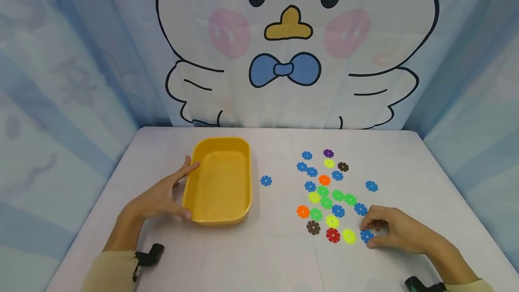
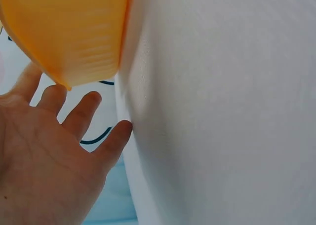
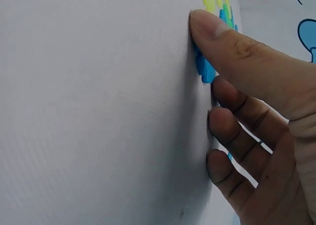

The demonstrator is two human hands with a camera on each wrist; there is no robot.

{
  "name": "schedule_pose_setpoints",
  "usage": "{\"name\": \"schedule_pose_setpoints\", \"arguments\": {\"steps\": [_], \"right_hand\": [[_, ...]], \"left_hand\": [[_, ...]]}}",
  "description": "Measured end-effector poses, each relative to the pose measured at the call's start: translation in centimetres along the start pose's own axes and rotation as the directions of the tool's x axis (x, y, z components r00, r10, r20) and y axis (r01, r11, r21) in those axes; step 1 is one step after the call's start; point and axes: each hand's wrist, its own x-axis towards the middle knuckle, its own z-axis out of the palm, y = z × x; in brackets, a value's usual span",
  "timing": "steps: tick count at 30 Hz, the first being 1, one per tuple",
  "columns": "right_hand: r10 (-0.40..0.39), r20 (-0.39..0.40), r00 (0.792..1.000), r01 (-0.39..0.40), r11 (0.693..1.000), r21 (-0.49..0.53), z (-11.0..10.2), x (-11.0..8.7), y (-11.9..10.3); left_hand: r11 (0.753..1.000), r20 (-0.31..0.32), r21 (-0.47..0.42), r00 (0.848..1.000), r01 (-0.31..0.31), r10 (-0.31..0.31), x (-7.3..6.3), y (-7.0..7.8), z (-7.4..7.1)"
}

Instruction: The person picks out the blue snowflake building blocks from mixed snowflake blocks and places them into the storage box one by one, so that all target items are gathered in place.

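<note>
At the left of the table stands a yellow tray (image 1: 220, 184). My left hand (image 1: 160, 195) is at its left side, fingers spread, with the index finger over the rim and the thumb by the near corner. The left wrist view shows the extended fingers (image 2: 81, 114) of that hand beside the tray's wall (image 2: 89, 42). My right hand (image 1: 399, 229) has its thumb and index finger on opposite edges of a blue notched disc (image 1: 366, 236), pinching it at the table. In the right wrist view the thumb (image 3: 212, 30) partly hides this blue disc (image 3: 205, 69).
Several notched discs lie flat on the white table (image 1: 279, 256): blue, green, yellow, orange, brown, a red disc (image 1: 333, 235) and a purple disc (image 1: 328, 153). One blue disc (image 1: 266, 180) lies apart near the tray. A printed curtain (image 1: 284, 102) hangs behind the table.
</note>
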Motion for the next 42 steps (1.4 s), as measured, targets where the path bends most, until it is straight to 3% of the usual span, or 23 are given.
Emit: {"name": "schedule_pose_setpoints", "arguments": {"steps": [12, 25, 35, 42], "right_hand": [[0.018, -0.061, 0.998, -0.02, 0.999, -0.034, 0.3, 0.1, 0.0], [-0.055, -0.103, 0.993, 0.054, 0.998, -0.01, 0.2, 0.3, 0.2], [0.022, -0.013, 1.0, -0.022, 0.999, 0.047, 0.0, 0.4, -0.1], [0.027, 0.004, 1.0, -0.027, 0.997, 0.072, 0.0, 0.3, -0.1]], "left_hand": [[1.0, -0.006, 0.016, 1.0, 0.026, -0.026, 0.4, -0.3, 0.2], [0.997, -0.031, 0.024, 0.997, 0.072, -0.071, 0.9, 0.0, 0.5], [0.997, -0.065, 0.03, 0.996, 0.071, -0.069, 1.3, 0.0, 0.7], [0.984, -0.112, 0.147, 0.99, 0.099, -0.083, 1.6, 0.4, 0.8]]}}
